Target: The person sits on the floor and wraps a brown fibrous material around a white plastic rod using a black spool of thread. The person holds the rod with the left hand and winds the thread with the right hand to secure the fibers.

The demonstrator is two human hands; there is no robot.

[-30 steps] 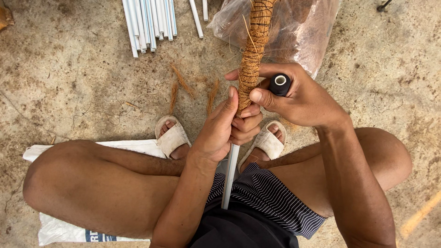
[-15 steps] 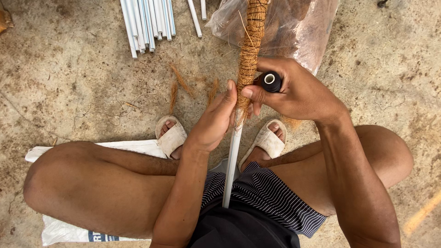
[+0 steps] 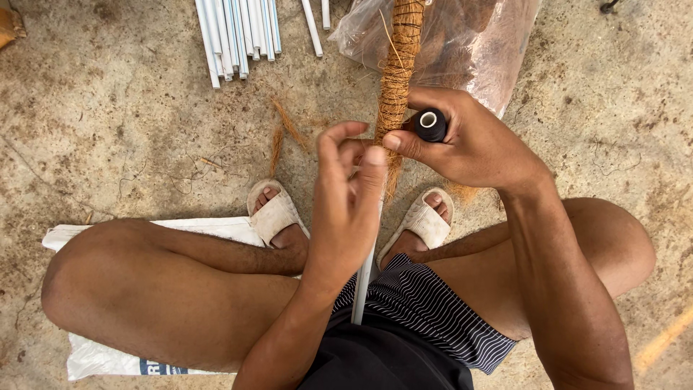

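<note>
A white pipe [image 3: 363,285] rises from my lap, and its upper part is wrapped in brown coconut fibre [image 3: 398,65]. My right hand [image 3: 469,144] grips a black thread spool [image 3: 431,124] and presses its thumb against the lower edge of the fibre wrap. My left hand [image 3: 346,209] is raised just left of the pipe, fingers curled and apart. Its thumb tip rests by the pipe, next to my right thumb. Whether a thread runs between the fingers is too fine to tell.
A clear plastic bag of brown fibre [image 3: 476,43] lies behind the pipe. A bundle of white pipes [image 3: 234,32] sits at the top left. Loose fibre strands [image 3: 285,133] lie on the concrete floor. A white sack [image 3: 108,357] is under my crossed legs, and I wear white sandals [image 3: 274,213].
My left hand has let go of the fibre-wrapped pipe and lifted with its fingers spread. My right hand with the spool has stayed at the pipe.
</note>
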